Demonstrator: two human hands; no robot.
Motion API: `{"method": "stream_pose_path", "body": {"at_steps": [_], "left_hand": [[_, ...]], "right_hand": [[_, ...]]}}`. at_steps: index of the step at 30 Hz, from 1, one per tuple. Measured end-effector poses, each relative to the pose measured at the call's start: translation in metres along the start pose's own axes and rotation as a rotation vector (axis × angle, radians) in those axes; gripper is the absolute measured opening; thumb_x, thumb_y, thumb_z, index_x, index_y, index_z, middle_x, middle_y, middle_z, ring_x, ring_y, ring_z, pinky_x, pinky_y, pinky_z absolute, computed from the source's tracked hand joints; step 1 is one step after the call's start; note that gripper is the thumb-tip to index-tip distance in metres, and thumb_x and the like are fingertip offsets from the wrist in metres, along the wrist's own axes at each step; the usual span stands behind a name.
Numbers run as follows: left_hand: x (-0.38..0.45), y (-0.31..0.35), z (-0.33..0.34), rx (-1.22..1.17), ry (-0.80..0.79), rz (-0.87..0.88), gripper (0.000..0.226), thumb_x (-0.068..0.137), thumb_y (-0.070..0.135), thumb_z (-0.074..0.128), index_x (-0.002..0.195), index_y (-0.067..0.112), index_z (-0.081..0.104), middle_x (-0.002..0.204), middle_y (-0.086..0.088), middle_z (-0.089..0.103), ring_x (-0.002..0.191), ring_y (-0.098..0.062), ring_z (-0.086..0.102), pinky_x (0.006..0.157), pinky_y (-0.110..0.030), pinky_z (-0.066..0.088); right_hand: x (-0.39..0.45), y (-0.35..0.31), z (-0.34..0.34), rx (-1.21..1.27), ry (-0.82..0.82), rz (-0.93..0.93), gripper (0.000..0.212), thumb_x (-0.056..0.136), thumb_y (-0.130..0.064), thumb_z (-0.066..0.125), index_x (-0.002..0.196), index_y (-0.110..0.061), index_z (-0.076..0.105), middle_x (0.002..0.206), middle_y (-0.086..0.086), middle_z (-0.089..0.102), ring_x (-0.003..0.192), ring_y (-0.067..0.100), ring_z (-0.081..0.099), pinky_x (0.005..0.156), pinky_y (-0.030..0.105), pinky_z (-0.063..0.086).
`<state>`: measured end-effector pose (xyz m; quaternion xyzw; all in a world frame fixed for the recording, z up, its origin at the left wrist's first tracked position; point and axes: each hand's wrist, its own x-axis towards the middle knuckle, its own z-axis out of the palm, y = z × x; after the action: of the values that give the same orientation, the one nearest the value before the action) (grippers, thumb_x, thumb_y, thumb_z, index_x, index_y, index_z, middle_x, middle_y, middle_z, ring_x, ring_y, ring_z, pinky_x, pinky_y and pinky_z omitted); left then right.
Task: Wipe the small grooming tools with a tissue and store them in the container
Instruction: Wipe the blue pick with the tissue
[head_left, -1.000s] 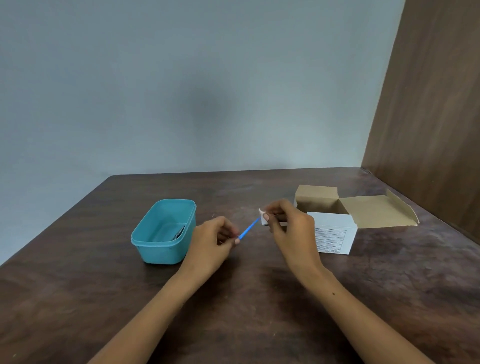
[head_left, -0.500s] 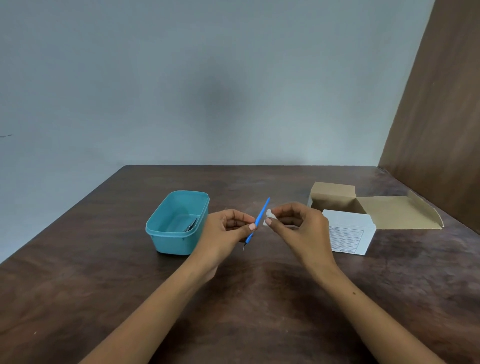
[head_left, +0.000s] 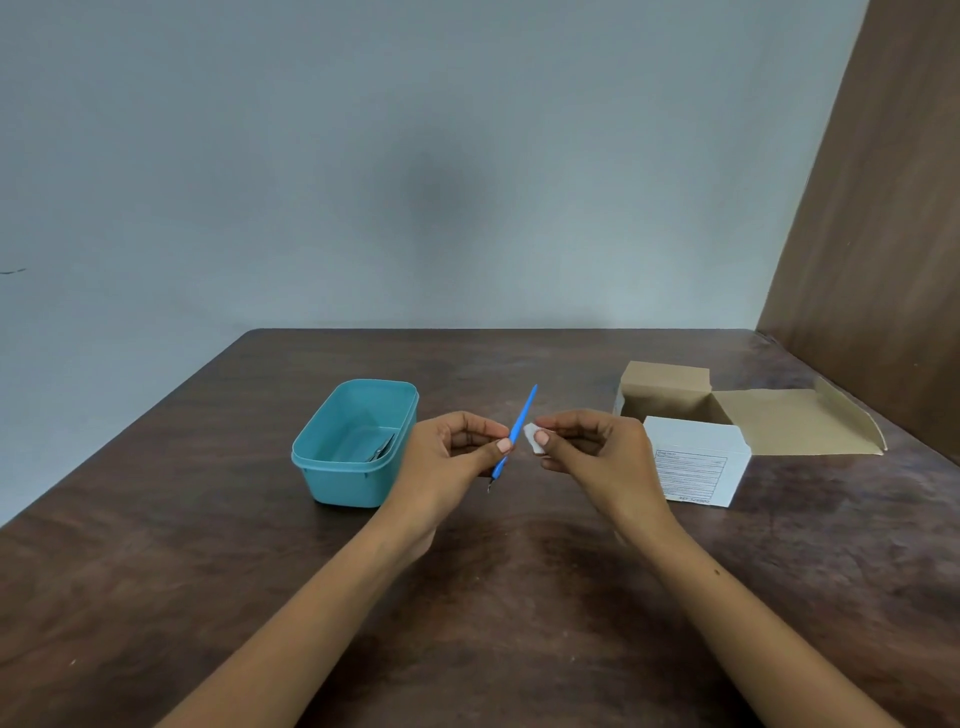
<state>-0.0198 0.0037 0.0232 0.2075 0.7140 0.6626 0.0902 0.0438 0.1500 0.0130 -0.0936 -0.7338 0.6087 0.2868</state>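
My left hand (head_left: 452, 457) pinches a slim blue grooming tool (head_left: 521, 423) near its middle, handle tilted up and away, small metal tip pointing down. My right hand (head_left: 597, 452) pinches a small folded white tissue (head_left: 532, 435) just right of the tool, a narrow gap between them. Both hands hover above the dark wooden table (head_left: 467, 597). A teal plastic container (head_left: 332, 467) stands left of my left hand, with dark metal tools (head_left: 382, 448) lying in it.
An open white cardboard box (head_left: 696, 467) with brown flaps folded back sits right of my right hand. A brown wooden panel (head_left: 878, 260) rises along the table's right side. A pale wall stands behind the table's far edge.
The blue tool has swung from nearly level to steeply tilted, its metal tip now pointing down. The tissue has come off the tool's end and sits beside its middle.
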Motion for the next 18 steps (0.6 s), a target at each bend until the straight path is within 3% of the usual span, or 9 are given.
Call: {"method": "stream_pose_path", "body": {"at_steps": [12, 18], "left_hand": [[-0.0023, -0.0043, 0.0039, 0.024, -0.037, 0.05, 0.008, 0.077, 0.006, 0.074, 0.082, 0.012, 0.073, 0.077, -0.003, 0.074, 0.069, -0.006, 0.067, 0.064, -0.015, 0.052], [-0.0025, -0.004, 0.0031, 0.031, -0.004, 0.088, 0.008, 0.078, 0.005, 0.073, 0.083, 0.011, 0.074, 0.08, -0.005, 0.074, 0.07, -0.005, 0.067, 0.064, -0.014, 0.052]], "right_hand": [[-0.0047, -0.0004, 0.0075, 0.076, 0.007, 0.107, 0.012, 0.087, -0.012, 0.064, 0.087, -0.002, 0.07, 0.074, 0.009, 0.072, 0.062, 0.013, 0.07, 0.056, 0.022, 0.057], [-0.0044, -0.0015, 0.0065, 0.17, -0.055, 0.181, 0.011, 0.083, -0.004, 0.066, 0.093, -0.002, 0.071, 0.081, 0.008, 0.073, 0.074, 0.012, 0.07, 0.062, 0.02, 0.056]]}}
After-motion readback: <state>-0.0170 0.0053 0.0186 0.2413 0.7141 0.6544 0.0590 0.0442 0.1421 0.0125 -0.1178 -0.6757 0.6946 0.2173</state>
